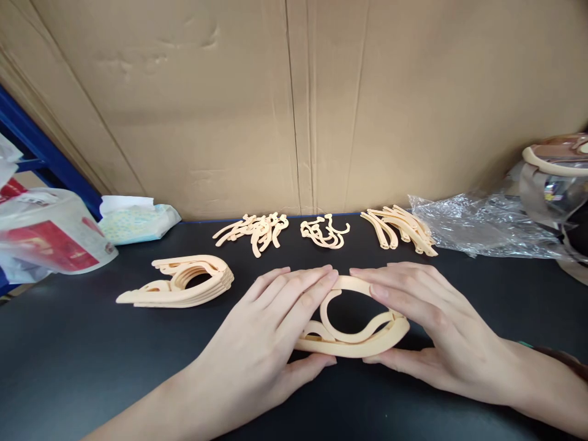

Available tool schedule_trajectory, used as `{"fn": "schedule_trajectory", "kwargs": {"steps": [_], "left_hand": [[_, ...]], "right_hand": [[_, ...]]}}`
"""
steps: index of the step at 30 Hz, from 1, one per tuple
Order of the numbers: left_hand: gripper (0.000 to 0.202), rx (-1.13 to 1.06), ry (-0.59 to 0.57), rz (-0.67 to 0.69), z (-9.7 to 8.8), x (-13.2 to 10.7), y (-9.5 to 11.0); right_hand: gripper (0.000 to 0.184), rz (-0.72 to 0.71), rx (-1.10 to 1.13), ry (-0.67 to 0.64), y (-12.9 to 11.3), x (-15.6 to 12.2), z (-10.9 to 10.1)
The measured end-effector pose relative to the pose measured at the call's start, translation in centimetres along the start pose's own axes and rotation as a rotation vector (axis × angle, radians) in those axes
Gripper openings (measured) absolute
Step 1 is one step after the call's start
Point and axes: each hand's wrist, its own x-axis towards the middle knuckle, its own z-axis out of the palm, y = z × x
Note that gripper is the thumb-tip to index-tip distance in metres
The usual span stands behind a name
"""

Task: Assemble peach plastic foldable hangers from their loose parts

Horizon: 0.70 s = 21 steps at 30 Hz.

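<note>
Between my two hands is a cream plastic folding hanger (pixel 353 348), folded, with its curved hook forming a round opening in the middle. My left hand (pixel 275 331) closes over its left end, fingers on the far edge and thumb at the near edge. My right hand (pixel 441 327) grips the right end the same way. Left of my left hand lies a stack of folded hangers (pixel 202 291) of the same colour. Behind my hands are three piles of cream parts: short arm pieces (pixel 261 229), loose hooks (pixel 326 233) and longer curved arms (pixel 402 228).
Crinkled clear plastic wrap (pixel 482 226) lies at the right, beside a clear container with a brown lid (pixel 555 159). At the left are a pack of wipes (pixel 138 220) and a white and red plastic tub (pixel 59 233). A cardboard wall (pixel 206 110) backs the black table (pixel 92 367).
</note>
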Motion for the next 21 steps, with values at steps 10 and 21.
{"fn": "schedule_trajectory", "kwargs": {"steps": [10, 21], "left_hand": [[0.058, 0.109, -0.028, 0.022, -0.3, -0.1, 0.5], [0.050, 0.137, 0.166, -0.301, -7.5, 0.6, -4.9]], "right_hand": [[0.058, -0.043, 0.029, -0.042, 0.2, -0.2, 0.1], [0.065, 0.016, 0.133, 0.082, 0.0, -0.2, -0.3]]}}
